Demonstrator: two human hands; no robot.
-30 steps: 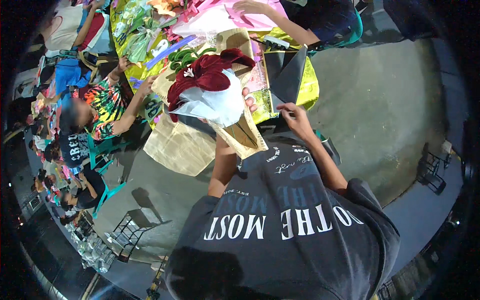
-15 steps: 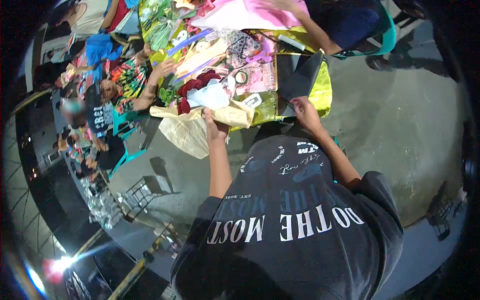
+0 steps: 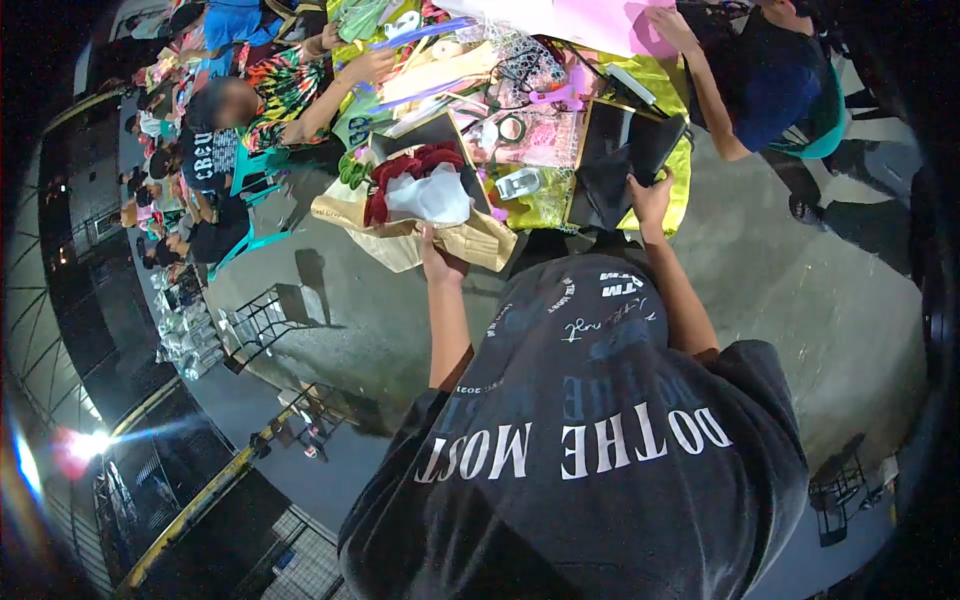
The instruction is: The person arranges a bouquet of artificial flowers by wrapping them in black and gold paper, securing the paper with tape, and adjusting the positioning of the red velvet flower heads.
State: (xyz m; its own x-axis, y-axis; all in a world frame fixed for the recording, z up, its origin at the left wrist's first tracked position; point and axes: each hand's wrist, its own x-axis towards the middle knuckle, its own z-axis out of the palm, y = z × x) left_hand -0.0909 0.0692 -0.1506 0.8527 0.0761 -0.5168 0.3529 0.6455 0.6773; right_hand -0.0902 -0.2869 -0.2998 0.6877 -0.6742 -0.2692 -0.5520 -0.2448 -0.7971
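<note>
My left hand [image 3: 441,258] is closed on the lower edge of a bouquet wrapped in tan paper [image 3: 478,236]. Dark red flowers [image 3: 432,158] and crumpled white tissue [image 3: 428,197] sit inside the wrap, with a bit of green at the left. Behind the flowers a black gold-edged sheet [image 3: 446,130] sticks up. On the table's near right corner, my right hand [image 3: 651,199] pinches a sheet of black wrapping paper [image 3: 603,150], also gold-edged, which is partly folded over. Its fingertips are partly hidden by the paper.
A yellow-green cover [image 3: 678,190] lies over the table. On it are a tape dispenser [image 3: 519,183], a tape roll [image 3: 511,127], a purple tool [image 3: 567,90] and purple ribbons [image 3: 425,92]. One person reaches in from the left; another at the right touches pink paper [image 3: 628,25].
The bouquet has come nearer and off the table's edge, with the black sheet now showing behind it. My right hand has moved right and folded the black paper. The view has shifted.
</note>
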